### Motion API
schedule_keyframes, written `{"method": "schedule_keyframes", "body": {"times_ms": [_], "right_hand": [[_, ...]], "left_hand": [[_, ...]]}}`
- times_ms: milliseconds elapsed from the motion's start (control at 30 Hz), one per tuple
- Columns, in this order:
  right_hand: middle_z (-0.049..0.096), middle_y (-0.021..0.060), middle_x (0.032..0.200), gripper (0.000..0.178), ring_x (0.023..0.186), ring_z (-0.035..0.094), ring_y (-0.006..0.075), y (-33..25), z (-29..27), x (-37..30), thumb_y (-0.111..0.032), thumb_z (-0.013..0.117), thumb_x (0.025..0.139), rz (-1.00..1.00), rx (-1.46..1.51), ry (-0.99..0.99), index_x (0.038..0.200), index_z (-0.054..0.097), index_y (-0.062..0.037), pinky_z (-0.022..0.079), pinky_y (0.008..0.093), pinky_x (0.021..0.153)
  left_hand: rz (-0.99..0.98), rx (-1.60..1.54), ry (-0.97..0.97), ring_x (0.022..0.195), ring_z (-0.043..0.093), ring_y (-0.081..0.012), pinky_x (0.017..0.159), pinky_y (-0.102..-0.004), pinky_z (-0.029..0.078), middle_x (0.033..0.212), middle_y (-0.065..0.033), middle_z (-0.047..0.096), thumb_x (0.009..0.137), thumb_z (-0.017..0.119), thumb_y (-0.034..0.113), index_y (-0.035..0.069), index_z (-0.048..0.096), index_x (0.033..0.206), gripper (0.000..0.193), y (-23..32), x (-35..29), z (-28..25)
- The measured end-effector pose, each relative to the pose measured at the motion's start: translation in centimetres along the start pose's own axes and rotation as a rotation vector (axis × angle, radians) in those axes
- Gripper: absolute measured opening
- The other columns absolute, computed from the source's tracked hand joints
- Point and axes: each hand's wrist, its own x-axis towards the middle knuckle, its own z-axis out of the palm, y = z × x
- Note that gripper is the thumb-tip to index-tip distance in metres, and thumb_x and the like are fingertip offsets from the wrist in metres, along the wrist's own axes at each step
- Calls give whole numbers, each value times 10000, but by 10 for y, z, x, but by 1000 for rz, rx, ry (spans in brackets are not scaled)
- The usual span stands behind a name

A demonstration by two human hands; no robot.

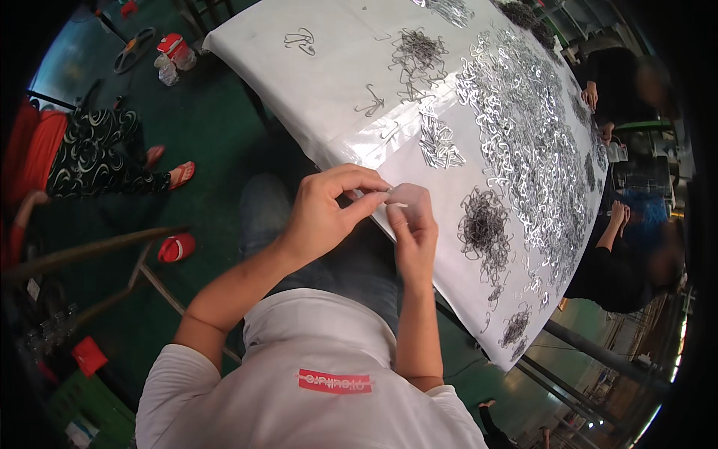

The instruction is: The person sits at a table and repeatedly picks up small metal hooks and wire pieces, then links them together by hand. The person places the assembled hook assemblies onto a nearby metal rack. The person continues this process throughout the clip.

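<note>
My left hand (pixel 329 203) and my right hand (pixel 413 228) meet at the table's near edge, thumbs and fingertips pinched together. Between them shows a small bright metal piece (pixel 400 204), mostly covered by the fingers; its exact shape is hidden. Just beyond the hands lies a small group of shiny metal hooks (pixel 441 142) on the white-covered table (pixel 329 82). To the right of my right hand sits a tangled pile of dark wire hooks (pixel 485 224).
A broad heap of shiny hooks (pixel 523 142) spreads over the table's right half. Another dark pile (pixel 419 52) lies at the far side. Two people in dark clothes (pixel 621 262) work across the table. On the left stands a person in patterned trousers (pixel 97 150), near a wooden frame (pixel 97 251).
</note>
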Motion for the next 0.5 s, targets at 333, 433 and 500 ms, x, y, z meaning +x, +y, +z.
{"method": "schedule_keyframes", "body": {"times_ms": [333,433,500], "right_hand": [[604,81,972,177,855,635,285,29,6,170,-109,585,866,-292,-1026,-224,1005,688,-142,510,387,732],[621,52,978,143,876,640,281,25,-2,180,-110,598,843,-246,-1214,-231,903,721,-151,517,389,755],[628,50,985,140,886,641,277,22,-12,181,-112,600,840,-219,-1183,-226,905,720,-146,516,390,757]], "left_hand": [[0,27,21,785,625,-121,688,-238,483,940,-80,700,794,685,-24,14,708,914,128,4,-9,-14],[24,21,44,784,660,-140,657,-253,496,920,-61,705,808,695,14,34,709,914,109,2,-10,-19],[16,10,49,789,661,-140,660,-254,500,919,-60,705,807,695,12,36,710,914,110,-1,-12,-21]]}}
